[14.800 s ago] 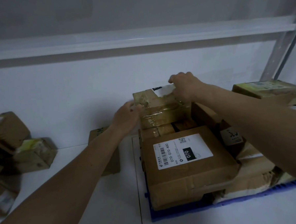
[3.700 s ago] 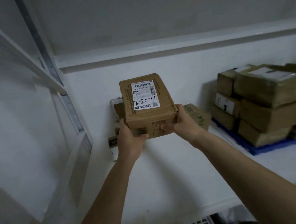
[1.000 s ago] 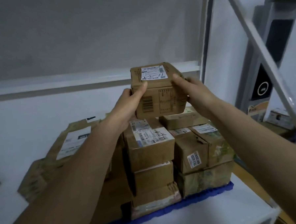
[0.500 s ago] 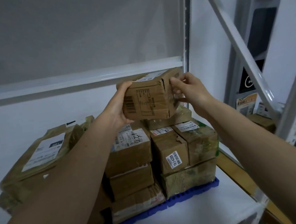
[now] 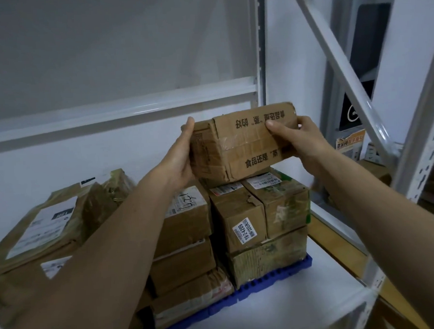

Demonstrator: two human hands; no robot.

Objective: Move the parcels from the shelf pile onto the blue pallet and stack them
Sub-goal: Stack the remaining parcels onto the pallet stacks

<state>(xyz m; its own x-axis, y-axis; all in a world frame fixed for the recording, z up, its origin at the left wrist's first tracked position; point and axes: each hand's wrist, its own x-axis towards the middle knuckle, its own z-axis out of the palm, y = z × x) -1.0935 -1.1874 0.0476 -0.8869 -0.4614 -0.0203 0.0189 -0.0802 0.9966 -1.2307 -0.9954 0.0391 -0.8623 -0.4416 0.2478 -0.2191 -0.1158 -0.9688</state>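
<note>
Since half a second ago the cardboard parcel (image 5: 245,141), gripped at its ends by left hand (image 5: 179,158) and right hand (image 5: 301,141), has rolled taped-seam-forward above the stack at the blue pallet's (image 5: 272,278) right front corner.

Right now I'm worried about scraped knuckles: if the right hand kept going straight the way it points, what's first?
Probably the held parcel the right hand already grips; behind it, seemingly the shelf's white back wall.

hands: two, left hand (image 5: 179,156) and right hand (image 5: 301,141). held parcel (image 5: 242,143): one. blue pallet (image 5: 272,278): one. stacked parcels (image 5: 239,228) on it: at least eight visible; far-left ones partly hidden, exact count unclear.
</note>
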